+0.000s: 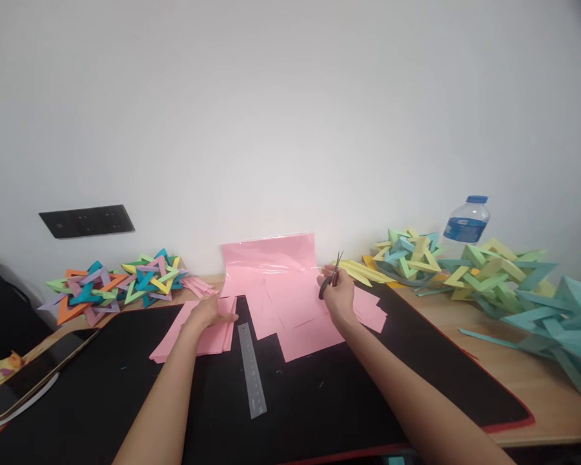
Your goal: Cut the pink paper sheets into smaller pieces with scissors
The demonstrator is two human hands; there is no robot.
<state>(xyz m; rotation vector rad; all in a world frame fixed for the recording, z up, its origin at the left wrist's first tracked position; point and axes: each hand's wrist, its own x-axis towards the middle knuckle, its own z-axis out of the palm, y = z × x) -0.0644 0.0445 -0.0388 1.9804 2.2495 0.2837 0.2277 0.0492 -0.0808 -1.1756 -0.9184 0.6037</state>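
Note:
My left hand (207,314) rests on a stack of pink paper (217,341), fingers apart and palm down. Black scissors (337,263) are in my right hand (337,294), their tips pointing up and the blades slightly apart. Beneath and beside that hand, loose pink sheets (297,339) overlap one another. Behind them a pink pack in clear plastic (271,255) leans against the wall. A grey metal ruler (252,374) lies between the stack and the loose sheets.
A black mat (329,413) covers the desk's middle. Folded paper stars (90,290) stand at left, with a phone (33,371) nearer me. More paper shapes (498,274), yellow strips (361,271) and a water bottle (467,223) are at right. Pink strips (198,285) lie behind the stack.

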